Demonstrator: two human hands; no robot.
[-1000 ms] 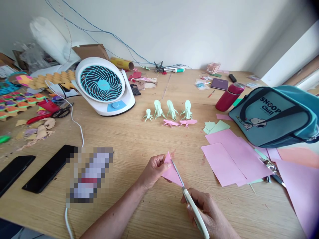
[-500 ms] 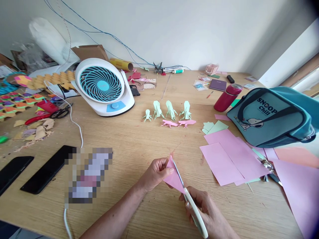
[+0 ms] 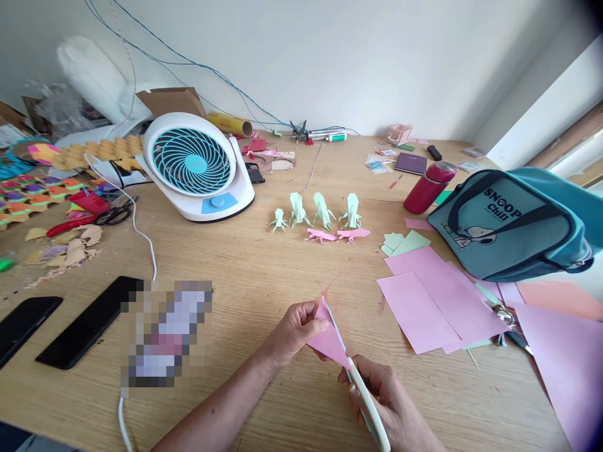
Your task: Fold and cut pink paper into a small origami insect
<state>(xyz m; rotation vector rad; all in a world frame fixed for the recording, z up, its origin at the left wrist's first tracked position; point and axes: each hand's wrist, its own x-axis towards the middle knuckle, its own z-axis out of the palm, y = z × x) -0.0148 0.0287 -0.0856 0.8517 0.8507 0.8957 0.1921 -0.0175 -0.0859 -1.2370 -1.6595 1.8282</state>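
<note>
My left hand (image 3: 299, 329) pinches a small folded triangle of pink paper (image 3: 328, 344) between thumb and fingers, above the wooden table. White-handled scissors (image 3: 365, 398) are gripped in my right hand (image 3: 381, 389). Their blades lie along the paper's right edge, with the tips near its top corner. Beyond my hands stand several pale green folded-paper figures (image 3: 323, 210) in a row. Two pink folded-paper figures (image 3: 353, 234) lie just in front of them. Right of my hands is a stack of pink paper sheets (image 3: 417, 311), with smaller green pieces (image 3: 412, 242) behind it.
A white and blue fan (image 3: 193, 163) stands back left. Dark phones (image 3: 92, 323) and a blurred-out object (image 3: 169, 336) lie at left, beside a white cable. At right are a red flask (image 3: 428, 188) and a teal bag (image 3: 509, 226). Black-handled scissors (image 3: 113, 213) lie far left.
Almost nothing differs. The camera view has shifted very slightly, and both hands keep the same hold on the pink paper and the scissors.
</note>
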